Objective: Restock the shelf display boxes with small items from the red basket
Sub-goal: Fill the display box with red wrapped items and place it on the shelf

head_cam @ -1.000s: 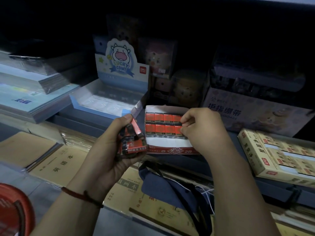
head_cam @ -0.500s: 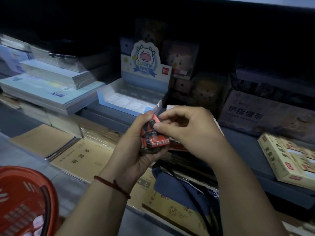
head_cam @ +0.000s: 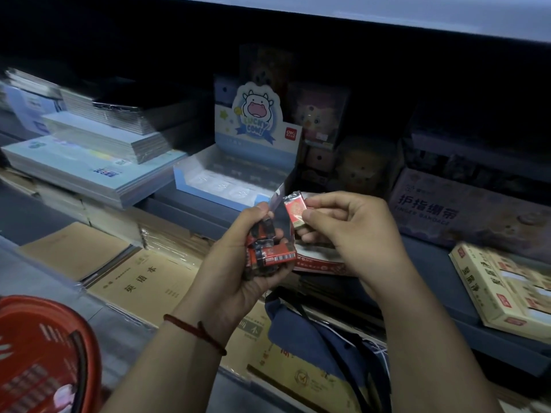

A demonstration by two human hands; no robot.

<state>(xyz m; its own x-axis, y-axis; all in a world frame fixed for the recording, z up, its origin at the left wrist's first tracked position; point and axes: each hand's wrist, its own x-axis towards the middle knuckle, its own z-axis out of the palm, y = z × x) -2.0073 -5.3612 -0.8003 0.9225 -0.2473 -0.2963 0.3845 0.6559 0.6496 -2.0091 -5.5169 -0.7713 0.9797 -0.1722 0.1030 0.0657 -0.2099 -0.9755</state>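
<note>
My left hand grips a bunch of small red-and-black wrapped erasers in front of the shelf. Just to its right, my right hand pinches a single red-and-white eraser between thumb and fingers. Under both hands lies the red-and-white display box, mostly hidden by them. The red basket shows at the bottom left corner with small items inside.
A light blue cow-printed display box stands behind my hands. Stacks of notebooks fill the left shelf, brown exercise books lie below. A yellow box and a finger-bandage carton sit right. A blue bag hangs under my arms.
My right hand left the display box, came to the bunch in my left hand and drew one eraser out of it. The view shifted left, showing more of the basket.
</note>
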